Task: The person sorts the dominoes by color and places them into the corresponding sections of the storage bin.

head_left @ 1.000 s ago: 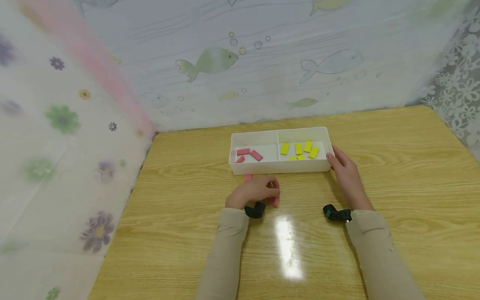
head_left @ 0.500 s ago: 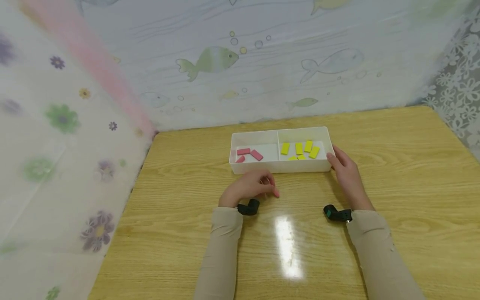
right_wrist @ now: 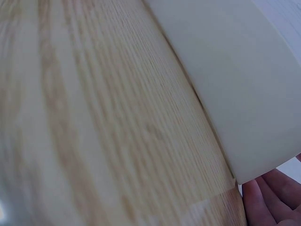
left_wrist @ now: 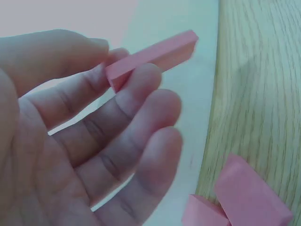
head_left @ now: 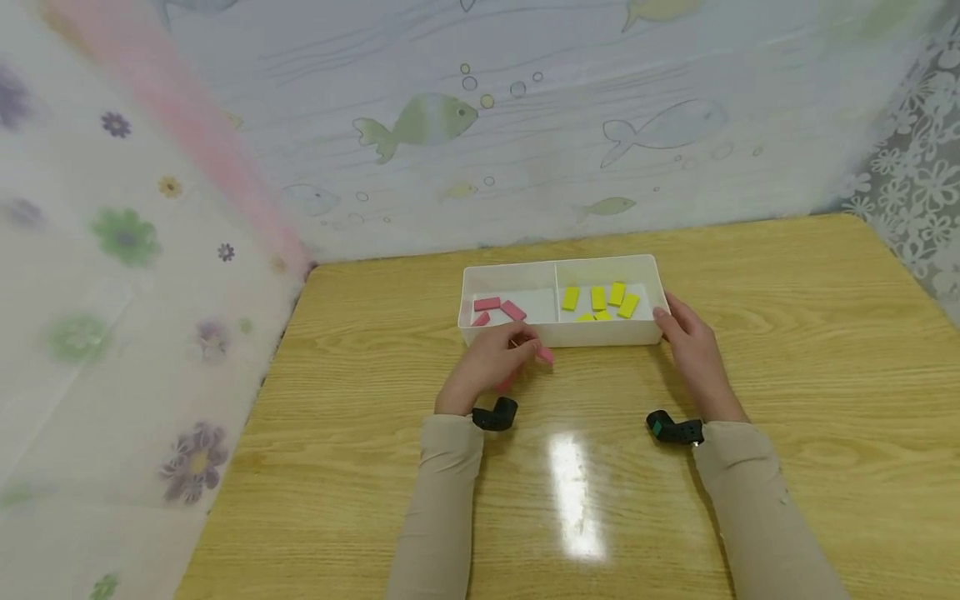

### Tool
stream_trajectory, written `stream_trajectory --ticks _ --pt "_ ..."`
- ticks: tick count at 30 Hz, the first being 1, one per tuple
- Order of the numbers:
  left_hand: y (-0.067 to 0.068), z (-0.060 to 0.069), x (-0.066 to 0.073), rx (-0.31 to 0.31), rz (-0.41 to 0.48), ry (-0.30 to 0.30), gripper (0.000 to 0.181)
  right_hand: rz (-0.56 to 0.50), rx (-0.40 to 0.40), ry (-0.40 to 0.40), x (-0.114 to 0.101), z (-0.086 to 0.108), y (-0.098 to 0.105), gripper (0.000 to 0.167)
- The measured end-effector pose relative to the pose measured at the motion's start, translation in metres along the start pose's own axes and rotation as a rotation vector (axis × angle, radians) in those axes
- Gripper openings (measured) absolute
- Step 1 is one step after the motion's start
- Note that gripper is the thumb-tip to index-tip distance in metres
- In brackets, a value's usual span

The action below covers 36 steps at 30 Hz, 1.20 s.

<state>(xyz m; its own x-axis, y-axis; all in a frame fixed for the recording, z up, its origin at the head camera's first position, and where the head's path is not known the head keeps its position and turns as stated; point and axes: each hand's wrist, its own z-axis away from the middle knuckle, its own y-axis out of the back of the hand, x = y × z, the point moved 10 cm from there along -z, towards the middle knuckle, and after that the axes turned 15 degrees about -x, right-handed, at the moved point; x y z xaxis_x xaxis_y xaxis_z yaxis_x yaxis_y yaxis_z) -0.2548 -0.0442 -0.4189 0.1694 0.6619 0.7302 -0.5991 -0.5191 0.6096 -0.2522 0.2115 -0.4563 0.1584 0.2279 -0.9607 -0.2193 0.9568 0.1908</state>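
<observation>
Just in front of a white two-part box (head_left: pixel 600 335), my left hand (head_left: pixel 483 365) pinches a pink rectangular block (head_left: pixel 545 355) between thumb and fingertips. The left wrist view shows this block (left_wrist: pixel 153 56) tilted, the other fingers loosely bent below it. Two more pink blocks (left_wrist: pixel 251 193) lie on the table under that hand, mostly hidden in the head view. My right hand (head_left: pixel 692 346) holds the box's right end, thumb at the front corner; its fingers (right_wrist: pixel 263 202) partly show in the right wrist view. Three pink blocks (head_left: pixel 513 310) lie in the left compartment, several yellow blocks (head_left: pixel 597 298) in the right.
A thin divider (head_left: pixel 557 292) separates the compartments. The box stands on a wooden table (head_left: pixel 360 467) near its back edge, before a fish-patterned curtain (head_left: pixel 540 167). A flowered curtain (head_left: pixel 150 333) hangs along the left side.
My left hand has picked up a pink block and carried it from the table up to the box's front wall. The right hand and the box have stayed put.
</observation>
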Motion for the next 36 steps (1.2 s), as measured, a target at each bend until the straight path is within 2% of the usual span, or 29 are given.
stream_trajectory --ticks 3,8,10,17,22,31,36 --pt "0.003 0.001 -0.001 0.020 0.036 0.011 0.013 0.000 0.005 0.000 -0.001 0.000 0.000 0.066" --pt "0.005 0.003 0.000 0.026 0.046 0.010 0.016 -0.005 0.010 -0.001 -0.002 0.001 -0.001 0.067" --pt "0.007 0.005 0.001 0.038 0.048 -0.009 0.017 -0.006 0.007 -0.003 -0.001 0.002 -0.002 0.067" --pt "0.015 0.009 0.008 0.095 0.176 -0.120 0.022 -0.004 0.009 0.001 -0.001 0.002 -0.002 0.067" --pt "0.023 0.009 0.014 0.153 0.178 -0.179 0.020 -0.012 0.015 0.026 -0.003 0.001 -0.001 0.065" --pt "0.030 0.008 0.008 0.228 0.203 -0.144 0.015 -0.006 0.014 0.016 -0.003 0.001 -0.001 0.066" --pt "0.032 0.010 0.006 0.248 0.232 -0.136 0.018 -0.005 0.016 0.031 -0.003 0.002 -0.001 0.065"
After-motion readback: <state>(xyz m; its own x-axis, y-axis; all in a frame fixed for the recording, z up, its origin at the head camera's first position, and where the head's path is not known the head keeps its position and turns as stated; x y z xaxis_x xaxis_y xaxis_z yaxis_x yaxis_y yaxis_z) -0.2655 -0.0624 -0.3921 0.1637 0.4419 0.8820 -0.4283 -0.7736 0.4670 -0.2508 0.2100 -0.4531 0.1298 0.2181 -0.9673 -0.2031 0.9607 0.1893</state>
